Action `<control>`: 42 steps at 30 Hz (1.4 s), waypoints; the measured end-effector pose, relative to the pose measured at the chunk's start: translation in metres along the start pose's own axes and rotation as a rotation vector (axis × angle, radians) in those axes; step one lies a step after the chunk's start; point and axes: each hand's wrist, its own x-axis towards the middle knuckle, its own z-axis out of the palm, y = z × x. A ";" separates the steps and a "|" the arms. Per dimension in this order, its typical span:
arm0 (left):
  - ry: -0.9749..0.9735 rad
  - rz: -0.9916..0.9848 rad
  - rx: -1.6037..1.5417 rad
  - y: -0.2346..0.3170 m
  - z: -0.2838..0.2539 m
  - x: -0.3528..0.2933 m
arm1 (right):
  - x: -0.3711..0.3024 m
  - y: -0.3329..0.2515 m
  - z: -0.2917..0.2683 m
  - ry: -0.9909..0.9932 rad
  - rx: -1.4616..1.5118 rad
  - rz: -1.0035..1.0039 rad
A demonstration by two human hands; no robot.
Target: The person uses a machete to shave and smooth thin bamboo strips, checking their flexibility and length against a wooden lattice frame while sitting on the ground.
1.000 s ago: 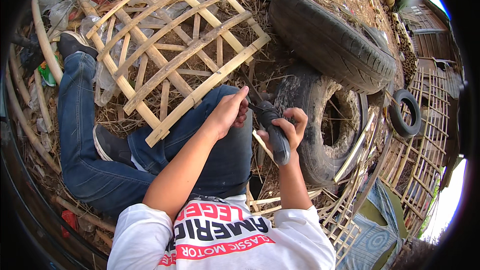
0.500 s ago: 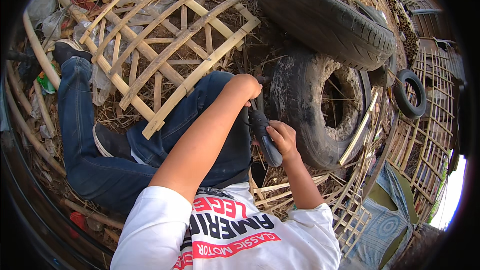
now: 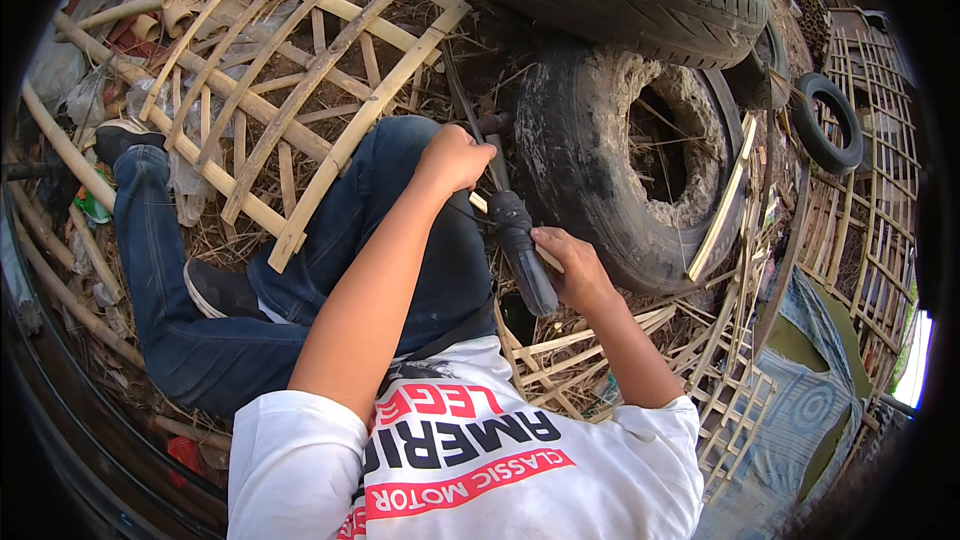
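A long-handled knife (image 3: 528,265) slants between my hands, its thick handle black and wrapped near the top. Its narrow dark blade runs up past my left hand (image 3: 455,158), whose fingers are closed at the blade. Just right of the handle, my right hand (image 3: 577,270) is closed, thumb on top, on a thin pale bamboo strip (image 3: 548,258). The strip passes behind the handle, and a pale end shows on the other side. My right fingers are mostly hidden. A woven bamboo lattice (image 3: 340,155) leans by my bent leg.
A dirt-caked tyre (image 3: 560,160) stands close on the right, with another large tyre (image 3: 620,0) beyond it. A small tyre (image 3: 828,125) leans on bamboo fencing (image 3: 875,200) at far right. Split bamboo strips (image 3: 590,350) lie below my right hand; a blue cloth (image 3: 790,410) lies lower right.
My hands have moved slightly apart, and the left has shifted down the picture's left side of the blade. The pale strip now shows beside the knife handle. The view has shifted slightly.
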 end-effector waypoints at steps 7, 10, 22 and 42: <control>0.240 0.193 0.212 0.012 0.003 -0.074 | -0.065 -0.078 0.040 0.093 0.976 0.743; 0.317 0.291 0.416 0.035 0.008 -0.110 | -0.039 -0.093 0.059 0.161 0.904 0.882; -0.187 0.528 0.336 0.028 0.074 -0.064 | -0.149 -0.092 0.012 0.798 0.352 0.720; -0.224 0.997 1.478 -0.060 0.125 0.016 | -0.184 -0.086 -0.007 1.132 0.558 0.875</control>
